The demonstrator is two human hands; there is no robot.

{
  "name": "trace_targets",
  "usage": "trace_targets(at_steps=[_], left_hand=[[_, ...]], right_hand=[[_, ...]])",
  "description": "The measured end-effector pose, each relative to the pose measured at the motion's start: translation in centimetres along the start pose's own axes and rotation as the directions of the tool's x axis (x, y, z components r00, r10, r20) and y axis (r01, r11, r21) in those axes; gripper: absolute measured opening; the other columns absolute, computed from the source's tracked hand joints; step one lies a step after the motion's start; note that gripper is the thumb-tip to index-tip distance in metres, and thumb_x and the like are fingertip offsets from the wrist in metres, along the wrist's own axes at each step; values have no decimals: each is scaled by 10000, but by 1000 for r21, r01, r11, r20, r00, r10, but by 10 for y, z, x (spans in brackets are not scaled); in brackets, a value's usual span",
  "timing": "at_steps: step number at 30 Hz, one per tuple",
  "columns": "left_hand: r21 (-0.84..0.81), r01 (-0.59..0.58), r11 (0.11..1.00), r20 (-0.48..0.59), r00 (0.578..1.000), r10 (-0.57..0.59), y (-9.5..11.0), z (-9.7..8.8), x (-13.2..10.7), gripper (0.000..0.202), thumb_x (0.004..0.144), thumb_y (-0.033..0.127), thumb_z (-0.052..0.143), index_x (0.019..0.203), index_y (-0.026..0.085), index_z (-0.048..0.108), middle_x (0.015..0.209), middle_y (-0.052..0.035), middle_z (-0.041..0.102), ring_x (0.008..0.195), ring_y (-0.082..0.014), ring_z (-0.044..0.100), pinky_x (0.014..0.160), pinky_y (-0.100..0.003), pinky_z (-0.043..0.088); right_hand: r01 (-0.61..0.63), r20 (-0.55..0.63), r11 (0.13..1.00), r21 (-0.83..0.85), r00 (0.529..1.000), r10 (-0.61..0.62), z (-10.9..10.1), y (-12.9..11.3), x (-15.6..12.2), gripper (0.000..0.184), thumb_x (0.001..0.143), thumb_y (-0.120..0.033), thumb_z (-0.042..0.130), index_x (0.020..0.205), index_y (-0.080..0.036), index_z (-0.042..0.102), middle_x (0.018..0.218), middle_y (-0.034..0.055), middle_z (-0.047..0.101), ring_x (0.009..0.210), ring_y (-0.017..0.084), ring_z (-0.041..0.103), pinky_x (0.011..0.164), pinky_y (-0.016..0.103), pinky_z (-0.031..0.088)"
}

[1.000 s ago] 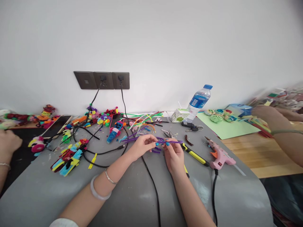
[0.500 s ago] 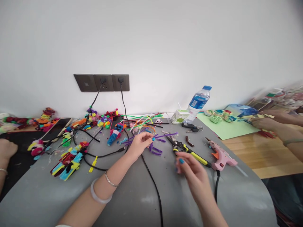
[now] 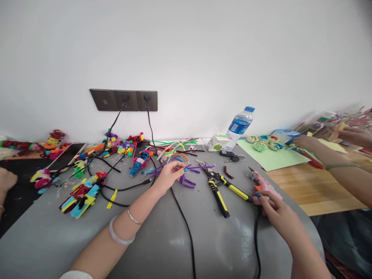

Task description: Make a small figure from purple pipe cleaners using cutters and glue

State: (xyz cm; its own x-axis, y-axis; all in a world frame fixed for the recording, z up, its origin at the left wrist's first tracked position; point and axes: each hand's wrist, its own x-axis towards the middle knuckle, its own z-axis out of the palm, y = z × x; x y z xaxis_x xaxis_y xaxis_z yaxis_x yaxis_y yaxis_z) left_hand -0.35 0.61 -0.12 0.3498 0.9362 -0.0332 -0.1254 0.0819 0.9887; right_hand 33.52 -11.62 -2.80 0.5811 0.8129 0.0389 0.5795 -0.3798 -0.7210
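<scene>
In the middle of the grey table, my left hand [image 3: 169, 176] pinches a purple pipe cleaner [image 3: 205, 167] between thumb and fingers. Bent purple pipe cleaner pieces [image 3: 188, 183] lie just beyond and beside it. My right hand [image 3: 277, 212] closes round the handle of a pink hot glue gun [image 3: 266, 183], which lies on its side at the table's right with its nozzle pointing away. Much of the handle is hidden by the fingers. Between my hands lie wire strippers [image 3: 220, 198] with black and yellow grips, spread apart.
Pipe cleaner figures [image 3: 83, 195] and black cables [image 3: 182, 215] cover the left side. A water bottle [image 3: 238, 126], a drink carton [image 3: 217, 143] and keys [image 3: 238, 158] stand or lie at the back. Another person's hand [image 3: 310, 147] works over green paper [image 3: 277, 159] at right.
My right hand has moved right, from beside the wire strippers onto the glue gun's handle. My left hand still holds the purple pipe cleaner in about the same place.
</scene>
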Motion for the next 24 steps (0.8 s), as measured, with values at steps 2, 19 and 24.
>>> trace_targets(at_steps=[2, 19, 24], left_hand=[[8, 4, 1000, -5, 1000, -4, 0, 0, 1, 338, 665, 378, 755, 881, 141, 646, 660, 33, 535, 572, -75, 445, 552, -218, 365], [236, -184, 954, 19, 983, 184, -6, 0, 1, 145, 764, 277, 665, 828, 148, 645, 779, -20, 619, 711, -130, 552, 642, -233, 439], [317, -230, 920, 4, 970, 241, -4, 1, -2, 110, 772, 255, 639, 828, 161, 649, 789, -23, 624, 695, -133, 551, 625, -232, 430]], right_hand=[[-42, -38, 991, 128, 998, 47, -1, 2, -3, 290, 664, -525, 622, 751, -251, 661, 612, 60, 672, 424, 208, 559, 464, 372, 405], [15, -16, 556, 831, 1000, -4, 10, -53, -45, 331, 557, -389, 860, 677, -215, 606, 713, 18, 524, 638, 145, 494, 539, 304, 427], [108, 57, 507, 855, 953, -298, 33, -76, -65, 412, 817, -544, 655, 609, -210, 536, 539, -12, 387, 534, 143, 364, 494, 302, 285]])
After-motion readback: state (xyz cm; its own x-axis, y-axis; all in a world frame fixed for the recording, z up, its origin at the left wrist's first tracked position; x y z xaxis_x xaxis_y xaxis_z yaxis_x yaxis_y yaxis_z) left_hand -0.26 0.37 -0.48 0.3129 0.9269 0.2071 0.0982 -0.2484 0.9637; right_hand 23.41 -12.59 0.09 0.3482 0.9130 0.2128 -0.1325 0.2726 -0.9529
